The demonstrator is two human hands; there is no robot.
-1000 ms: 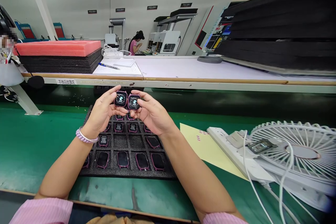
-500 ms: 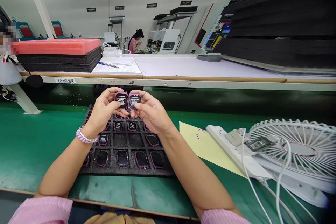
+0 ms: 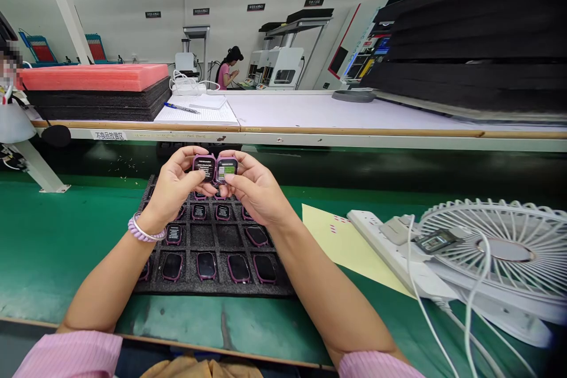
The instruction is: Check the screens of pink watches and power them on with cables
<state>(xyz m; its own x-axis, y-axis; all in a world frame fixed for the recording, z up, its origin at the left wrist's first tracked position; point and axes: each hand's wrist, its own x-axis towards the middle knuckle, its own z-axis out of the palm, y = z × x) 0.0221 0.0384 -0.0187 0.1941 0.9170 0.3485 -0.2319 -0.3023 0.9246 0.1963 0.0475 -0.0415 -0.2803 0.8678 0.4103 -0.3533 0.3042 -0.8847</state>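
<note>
My left hand (image 3: 177,186) is closed on a purple-framed smartwatch (image 3: 204,166) whose dark screen shows lines of white text. Side by side with it, a second purple smartwatch (image 3: 227,168) is gripped in my right hand (image 3: 252,186), the thumb on its lower screen; this one shows green and white blocks. Both are held up over a black foam tray (image 3: 201,292). Its compartments hold several more purple watches, such as a dark-screened watch (image 3: 239,269) in the front row and a watch lit with text (image 3: 174,234). Two middle compartments hold no watch. My hands hide part of the back rows.
Right of the tray lie a yellow sheet (image 3: 328,242), a white power strip (image 3: 390,254) with cables and a white fan (image 3: 505,254). A shelf edge (image 3: 310,140) crosses behind my hands, bearing pink foam (image 3: 97,78) and stacked black trays (image 3: 469,53). A co-worker (image 3: 228,71) sits far behind.
The screen of the watch in my right hand has gone from white text to green and white blocks. Both hands stay in place with their watches.
</note>
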